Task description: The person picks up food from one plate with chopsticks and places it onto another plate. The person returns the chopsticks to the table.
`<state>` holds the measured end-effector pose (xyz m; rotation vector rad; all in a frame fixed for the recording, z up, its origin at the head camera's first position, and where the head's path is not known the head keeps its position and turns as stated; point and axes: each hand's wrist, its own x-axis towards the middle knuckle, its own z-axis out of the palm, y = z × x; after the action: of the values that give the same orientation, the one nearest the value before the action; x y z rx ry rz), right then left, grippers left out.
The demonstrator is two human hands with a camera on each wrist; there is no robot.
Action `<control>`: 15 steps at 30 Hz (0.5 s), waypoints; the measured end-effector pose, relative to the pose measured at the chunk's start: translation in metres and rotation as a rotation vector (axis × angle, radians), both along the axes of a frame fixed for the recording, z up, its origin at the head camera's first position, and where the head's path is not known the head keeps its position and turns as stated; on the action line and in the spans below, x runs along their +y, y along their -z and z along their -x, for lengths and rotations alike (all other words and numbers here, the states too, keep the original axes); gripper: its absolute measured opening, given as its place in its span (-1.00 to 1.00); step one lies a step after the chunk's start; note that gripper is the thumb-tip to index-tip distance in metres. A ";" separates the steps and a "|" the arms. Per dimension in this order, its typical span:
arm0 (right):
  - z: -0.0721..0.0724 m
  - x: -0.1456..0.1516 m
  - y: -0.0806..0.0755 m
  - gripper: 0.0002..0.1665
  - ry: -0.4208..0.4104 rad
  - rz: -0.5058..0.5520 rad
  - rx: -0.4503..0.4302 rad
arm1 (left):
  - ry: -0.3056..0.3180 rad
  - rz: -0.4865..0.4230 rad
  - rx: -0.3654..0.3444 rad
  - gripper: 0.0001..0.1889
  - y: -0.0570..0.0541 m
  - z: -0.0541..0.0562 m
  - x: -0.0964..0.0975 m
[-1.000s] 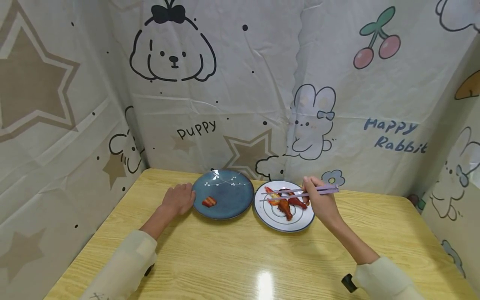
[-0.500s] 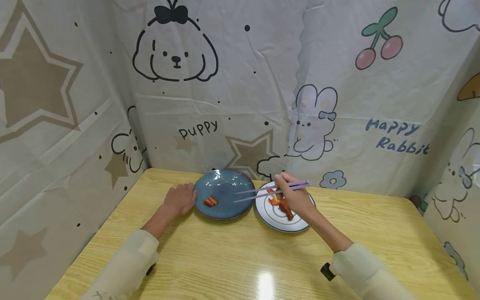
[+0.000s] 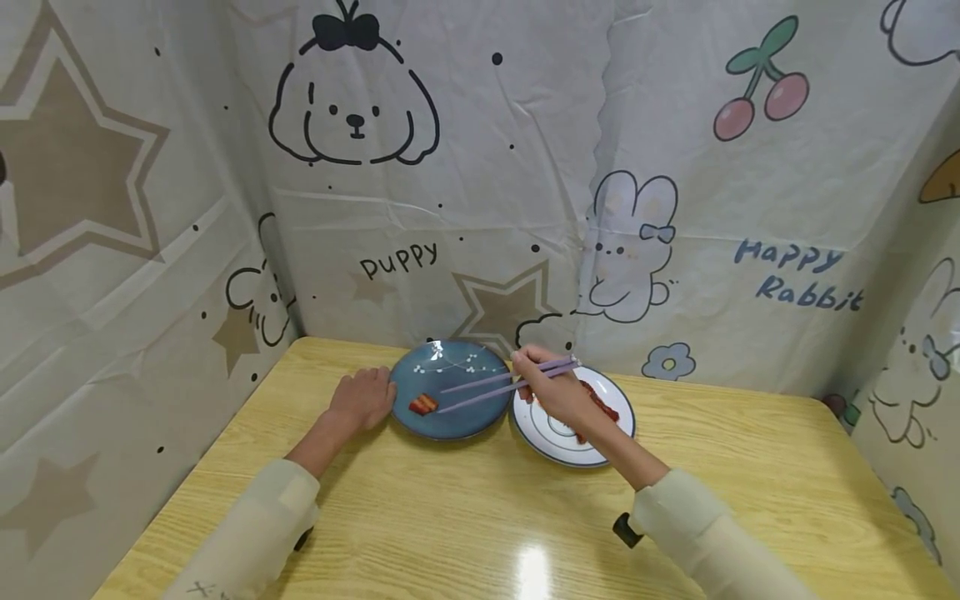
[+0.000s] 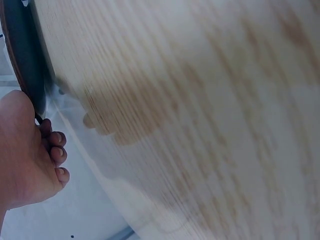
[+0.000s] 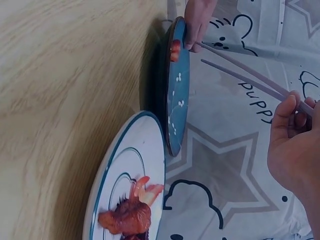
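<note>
My right hand (image 3: pixel 547 387) holds a pair of lilac chopsticks (image 3: pixel 480 398), pinched near their thick ends. Their tips are apart, with no food between them, over the blue plate (image 3: pixel 457 427) just right of a reddish-brown striped piece of meat (image 3: pixel 423 405). My left hand (image 3: pixel 363 398) grips that plate's left rim; in the left wrist view its thumb (image 4: pixel 17 107) lies against the edge with the fingers curled. The white plate (image 3: pixel 536 442) sits to the right, partly hidden by my right hand and forearm. A glazed drumstick (image 5: pixel 131 217) and a red-and-pale food piece (image 5: pixel 148 191) show on it.
Both plates stand side by side near the back of the wood-grain table (image 3: pixel 420 525). A cartoon-printed cloth (image 3: pixel 480 167) hangs right behind and along both sides. A small dark red and green thing (image 3: pixel 840 408) lies at the table's right back corner.
My right hand has carried the chopsticks leftward from over the white plate to the blue plate, close to the meat piece. The left hand has kept its place at the rim.
</note>
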<state>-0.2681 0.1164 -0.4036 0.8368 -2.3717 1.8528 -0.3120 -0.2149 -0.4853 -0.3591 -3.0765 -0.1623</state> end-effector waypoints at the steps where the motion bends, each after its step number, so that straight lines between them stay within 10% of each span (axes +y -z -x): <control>1: 0.002 -0.003 0.001 -0.67 -0.002 0.005 0.007 | -0.002 0.001 0.001 -0.64 0.000 0.000 0.000; 15: 0.004 -0.023 -0.011 -0.67 -0.085 -0.023 0.008 | -0.013 -0.008 0.002 -0.64 -0.002 -0.003 0.001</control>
<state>-0.2726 0.0931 -0.3924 0.9597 -2.3933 1.8510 -0.3090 -0.2144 -0.4830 -0.3387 -3.0742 -0.1743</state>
